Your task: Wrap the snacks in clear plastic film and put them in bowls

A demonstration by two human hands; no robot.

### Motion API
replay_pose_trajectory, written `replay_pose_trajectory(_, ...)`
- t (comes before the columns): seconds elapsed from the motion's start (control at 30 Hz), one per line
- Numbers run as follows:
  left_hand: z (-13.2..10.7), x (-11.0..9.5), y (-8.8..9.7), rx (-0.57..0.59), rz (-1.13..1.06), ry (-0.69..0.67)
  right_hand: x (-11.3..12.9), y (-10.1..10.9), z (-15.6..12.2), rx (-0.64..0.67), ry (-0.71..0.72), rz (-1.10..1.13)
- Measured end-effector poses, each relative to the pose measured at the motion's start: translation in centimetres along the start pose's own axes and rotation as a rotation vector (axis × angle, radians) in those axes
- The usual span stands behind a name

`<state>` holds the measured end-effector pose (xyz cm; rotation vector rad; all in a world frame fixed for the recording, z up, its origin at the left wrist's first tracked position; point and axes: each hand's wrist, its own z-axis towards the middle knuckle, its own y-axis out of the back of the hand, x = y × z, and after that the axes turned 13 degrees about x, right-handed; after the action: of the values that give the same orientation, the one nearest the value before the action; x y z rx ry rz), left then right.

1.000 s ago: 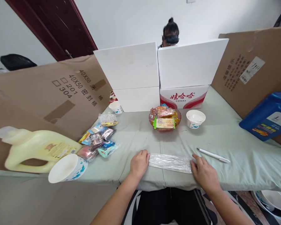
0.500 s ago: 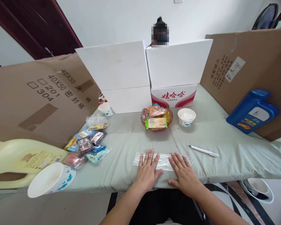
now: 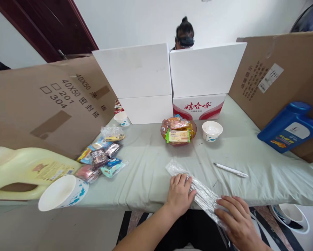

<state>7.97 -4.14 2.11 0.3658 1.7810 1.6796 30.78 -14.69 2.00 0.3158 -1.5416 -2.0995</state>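
Note:
A long folded strip of clear plastic film (image 3: 203, 190) lies slantwise on the cloth, its right end reaching past the table's front edge. My left hand (image 3: 181, 195) rests over the strip's upper part, fingers bent round it and thumb apart on its near side. At the lower end, my right hand (image 3: 237, 218) has its fingers curled over the film; the underside of its grip is hidden. To the right lies a white pen (image 3: 231, 170), touched by neither hand.
Ahead stand a bowl of wrapped snacks (image 3: 178, 136) and a paper bowl (image 3: 212, 131). Packaged snacks (image 3: 101, 157), a tipped paper bowl (image 3: 63, 193) and a yellow jug (image 3: 33, 170) are left. A blue bottle (image 3: 289, 127) leans right. White boxes (image 3: 146, 76) stand behind; beyond them, a person's head (image 3: 185, 35).
The film has turned from lying crosswise to a slant, its right end coming toward me. My right hand moved right and nearer; my left shifted right. Both went from flat to bent fingers.

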Motion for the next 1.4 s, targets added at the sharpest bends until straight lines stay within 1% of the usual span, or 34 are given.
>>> replay_pose_trajectory(0.1, 0.2, 0.8, -0.2, 0.012, -0.046, -0.140, 0.6, 2.4, 0.8, 0.121, 0.142, 0.084)
replay_pose_trajectory(0.17, -0.1, 1.5, -0.2, 0.011, -0.092, -0.234, 1.2, 3.9, 1.8, 0.239, 0.193, 0.248)
replay_pose_trajectory(0.23, -0.4, 2.1, -0.3, -0.031, -0.159, -0.301, 1.8, 5.0, 3.3, 0.374, 0.162, 0.455)
replay_pose_trajectory(0.3, -0.6, 2.4, -0.3, -0.066, -0.242, -0.355, 1.8, 5.4, 5.3, 0.478, 0.063, 0.627)
replay_pose_trajectory(0.33, -0.6, 2.4, -0.3, -0.074, -0.282, -0.379, 1.5, 5.3, 6.5, 0.507, 0.009, 0.685)
replay_pose_trajectory(0.43, -0.5, 2.6, -0.4, -0.076, -0.378, -0.414, -0.3, 3.7, 10.8, 0.517, -0.106, 0.757)
replay_pose_trajectory(0.57, -0.6, 3.1, -1.0, -0.129, -0.485, -0.334, -2.9, -0.2, 16.5, 0.542, -0.258, 0.654)
replay_pose_trajectory(0.63, -0.7, 3.4, -1.5, -0.160, -0.528, -0.280, -3.5, -2.2, 18.4, 0.542, -0.315, 0.609)
replay_pose_trajectory(0.7, -0.9, 3.5, -2.0, -0.173, -0.557, -0.247, -3.7, -3.6, 19.5, 0.533, -0.354, 0.574)
replay_pose_trajectory(0.77, -1.1, 3.5, -2.2, -0.159, -0.568, -0.242, -3.6, -4.4, 19.9, 0.528, -0.384, 0.539)
replay_pose_trajectory(0.83, -1.2, 3.4, -2.0, -0.156, -0.565, -0.241, -3.5, -4.7, 19.8, 0.524, -0.397, 0.518)
replay_pose_trajectory(0.9, -1.0, 3.4, -1.3, -0.232, -0.567, -0.176, -3.4, -4.7, 19.6, 0.524, -0.398, 0.512)
replay_pose_trajectory(0.97, -0.2, 3.8, -0.3, -0.363, -0.552, -0.063, -3.4, -4.6, 19.5, 0.522, -0.393, 0.521)
replay_pose_trajectory(1.0, 0.5, 4.1, 0.2, -0.410, -0.536, -0.024, -3.4, -4.5, 19.4, 0.519, -0.391, 0.529)
replay_pose_trajectory(1.03, 1.2, 4.4, 0.7, -0.417, -0.515, -0.023, -3.4, -4.5, 19.4, 0.514, -0.389, 0.541)
replay_pose_trajectory(1.07, 2.1, 4.8, 1.1, -0.383, -0.487, -0.061, -3.5, -4.5, 19.5, 0.508, -0.390, 0.555)
replay_pose_trajectory(1.1, 2.9, 5.1, 1.3, -0.323, -0.457, -0.121, -3.6, -4.5, 19.5, 0.502, -0.392, 0.574)
replay_pose_trajectory(1.17, 4.4, 5.6, 1.3, -0.192, -0.403, -0.241, -3.7, -4.5, 19.4, 0.493, -0.410, 0.624)
replay_pose_trajectory(1.2, 5.0, 5.7, 1.1, -0.149, -0.378, -0.276, -3.8, -4.5, 19.3, 0.488, -0.429, 0.657)
replay_pose_trajectory(1.3, 5.6, 5.8, 0.3, -0.118, -0.329, -0.279, -3.5, -4.3, 17.9, 0.462, -0.517, 0.774)
replay_pose_trajectory(1.4, 5.3, 5.7, 0.1, -0.093, -0.289, -0.268, -2.5, -3.9, 15.3, 0.449, -0.585, 0.907)
